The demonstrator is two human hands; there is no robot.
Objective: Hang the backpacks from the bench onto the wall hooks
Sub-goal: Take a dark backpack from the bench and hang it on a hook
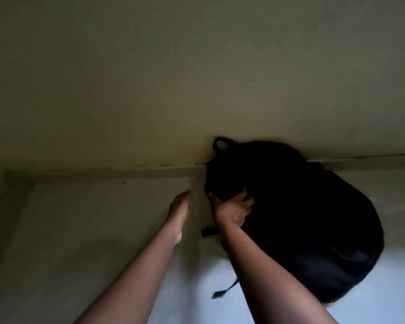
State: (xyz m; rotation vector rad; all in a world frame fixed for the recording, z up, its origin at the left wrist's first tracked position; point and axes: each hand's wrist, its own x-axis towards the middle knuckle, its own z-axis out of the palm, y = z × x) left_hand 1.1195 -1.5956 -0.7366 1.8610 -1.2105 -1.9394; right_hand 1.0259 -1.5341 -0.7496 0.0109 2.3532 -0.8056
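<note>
Gripping soft black fabric, the right hand (234, 210) clutches the backpack (297, 220) near its upper edge, fingers curled tight. The left hand (179, 213) reaches up flat and open, holding nothing, fingertips at the wall (103, 218). Rounded and bulky, the backpack sits high against the matte wall, its top loop (220, 143) upright and a strap (225, 292) dangling below.

Two bare forearms, no sleeves in view. Left hand (178, 212) and right hand (232, 210) bare too: no gloves, rings, watch.
</note>
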